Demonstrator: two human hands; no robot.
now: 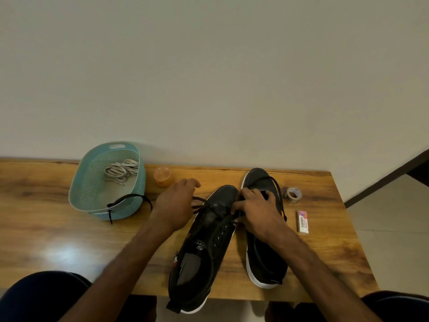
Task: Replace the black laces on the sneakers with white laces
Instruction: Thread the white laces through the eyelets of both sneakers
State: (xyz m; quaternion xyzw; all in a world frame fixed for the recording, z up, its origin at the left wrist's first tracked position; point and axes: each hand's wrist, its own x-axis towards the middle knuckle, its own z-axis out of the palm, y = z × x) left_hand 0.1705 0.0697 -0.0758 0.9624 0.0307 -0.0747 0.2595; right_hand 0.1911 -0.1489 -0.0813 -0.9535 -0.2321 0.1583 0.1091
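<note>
Sneakers sit side by side near the table's front right edge. Left hand fingers curl around a black lace; right hand fingers pinch it at the eyelets. White laces lie in a teal basket at the back left.

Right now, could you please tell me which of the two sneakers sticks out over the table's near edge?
The sneaker on the person's left: its heel overhangs the edge, while the other sneaker sits wholly on the table.
</note>
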